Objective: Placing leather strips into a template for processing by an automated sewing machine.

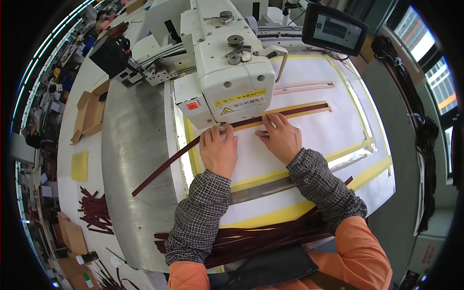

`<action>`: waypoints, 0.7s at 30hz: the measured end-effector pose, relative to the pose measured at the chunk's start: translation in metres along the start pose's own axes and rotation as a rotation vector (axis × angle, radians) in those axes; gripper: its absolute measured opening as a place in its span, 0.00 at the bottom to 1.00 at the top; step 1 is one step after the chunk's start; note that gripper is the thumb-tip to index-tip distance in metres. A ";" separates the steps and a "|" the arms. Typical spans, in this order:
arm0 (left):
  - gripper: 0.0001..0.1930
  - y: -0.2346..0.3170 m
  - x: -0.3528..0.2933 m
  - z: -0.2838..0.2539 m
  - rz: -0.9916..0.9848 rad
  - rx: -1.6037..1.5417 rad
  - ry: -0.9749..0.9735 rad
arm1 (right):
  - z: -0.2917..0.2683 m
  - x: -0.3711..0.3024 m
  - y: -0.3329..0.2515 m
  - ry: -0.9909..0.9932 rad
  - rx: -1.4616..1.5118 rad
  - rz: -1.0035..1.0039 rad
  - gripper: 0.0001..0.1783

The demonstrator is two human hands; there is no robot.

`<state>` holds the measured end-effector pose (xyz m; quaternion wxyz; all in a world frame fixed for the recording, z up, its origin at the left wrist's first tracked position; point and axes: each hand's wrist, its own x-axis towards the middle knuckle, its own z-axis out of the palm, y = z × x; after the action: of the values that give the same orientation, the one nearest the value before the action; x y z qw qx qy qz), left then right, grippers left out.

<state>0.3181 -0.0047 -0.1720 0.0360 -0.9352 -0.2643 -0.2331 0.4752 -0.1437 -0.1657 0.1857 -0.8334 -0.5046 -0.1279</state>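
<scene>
A long dark red strip [162,169] runs under the white head of a sewing machine [232,79] and along a tan-edged slot in a white template sheet [309,130]. My left hand [219,151] rests beside the needle area, its outstretched fingertips pressing on the strip. To its right, my right hand [280,138] touches the strip with its fingertips. Its thumb and fingers are curled around something small and dark, mostly hidden. The strip's left end hangs diagonally over a grey metal plate [137,145].
Many dark red strips [270,241] lie in front of me, and another pile [95,210] sits at left. A cardboard box [89,113] and a yellow pad [79,166] are on the left table. A control screen [333,28] stands at back right.
</scene>
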 end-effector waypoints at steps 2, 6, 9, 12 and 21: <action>0.20 -0.004 0.000 0.009 0.079 0.038 0.058 | 0.000 -0.001 -0.003 0.004 -0.002 -0.028 0.26; 0.20 -0.001 -0.001 0.016 0.154 -0.013 0.107 | 0.004 0.000 -0.002 0.039 0.029 -0.111 0.27; 0.19 0.001 0.001 0.007 0.090 -0.036 0.063 | 0.002 0.002 0.000 0.037 0.077 -0.157 0.27; 0.17 -0.002 0.002 0.007 0.067 -0.003 0.110 | 0.001 0.002 0.000 0.042 0.077 -0.154 0.25; 0.14 -0.010 0.005 0.012 0.057 -0.055 0.068 | 0.006 -0.001 0.005 0.035 0.008 -0.082 0.24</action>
<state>0.3214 0.0085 -0.1811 0.0257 -0.9344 -0.2298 -0.2709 0.4795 -0.1436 -0.1727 0.1927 -0.8089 -0.5354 -0.1479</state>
